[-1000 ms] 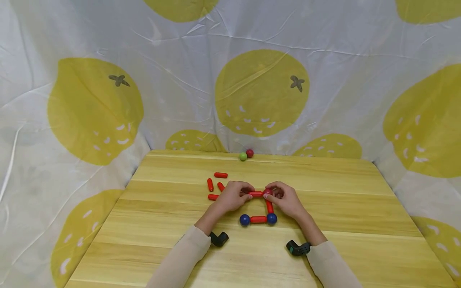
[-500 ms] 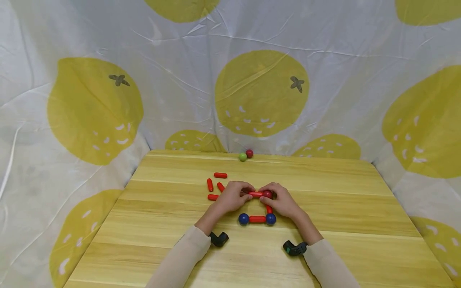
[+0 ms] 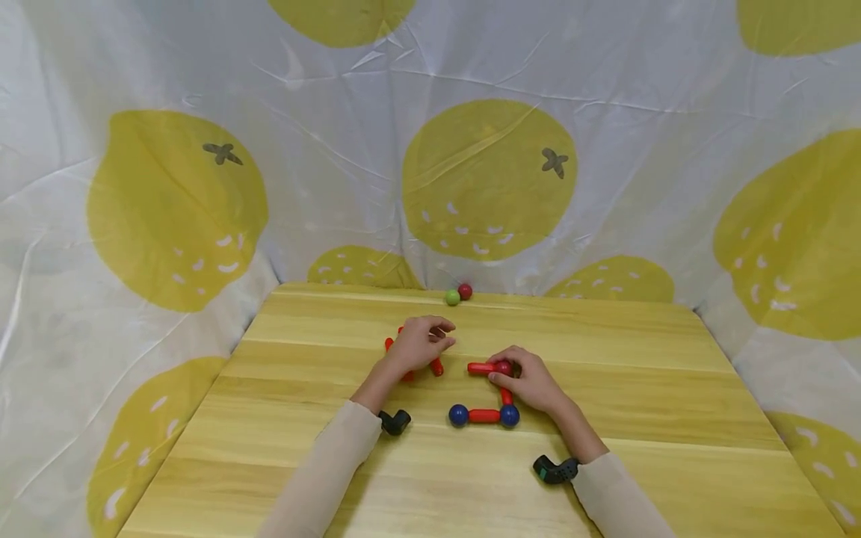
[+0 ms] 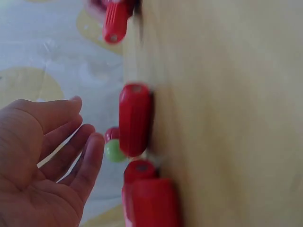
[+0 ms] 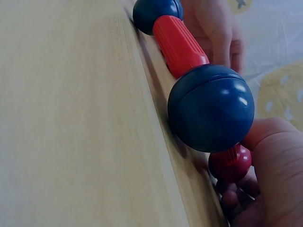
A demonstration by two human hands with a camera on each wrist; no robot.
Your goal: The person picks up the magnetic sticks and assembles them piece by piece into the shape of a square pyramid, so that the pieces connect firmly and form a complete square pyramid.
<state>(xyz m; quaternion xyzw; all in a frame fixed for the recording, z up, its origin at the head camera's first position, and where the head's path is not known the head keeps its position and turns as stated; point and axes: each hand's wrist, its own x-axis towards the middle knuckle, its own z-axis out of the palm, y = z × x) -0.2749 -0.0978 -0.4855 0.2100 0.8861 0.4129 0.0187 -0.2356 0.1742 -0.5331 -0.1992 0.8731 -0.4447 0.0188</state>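
Note:
My right hand (image 3: 528, 381) pinches a dark red ball (image 3: 504, 368) between thumb and fingers, at the far right corner of a joined shape. From that ball one red rod (image 3: 480, 368) points left, its other end free. A second red rod (image 3: 507, 397) runs from it to a blue ball (image 3: 510, 415); a third rod (image 3: 483, 415) links that to another blue ball (image 3: 459, 415). My left hand (image 3: 418, 345), fingers loosely bent and holding nothing, is over several loose red rods, partly hiding them. In the left wrist view one loose rod (image 4: 135, 120) lies beyond the fingertips.
A green ball (image 3: 453, 297) and a crimson ball (image 3: 465, 291) sit together at the back edge of the wooden table (image 3: 605, 359). A lemon-print cloth (image 3: 625, 187) hangs behind and at the sides. Dark wrist devices (image 3: 397, 423) show at both cuffs.
My left hand has let go of the rod attached to the dark red ball and moved left and back over the loose rods. My right hand stays at the ball, its grip slightly shifted.

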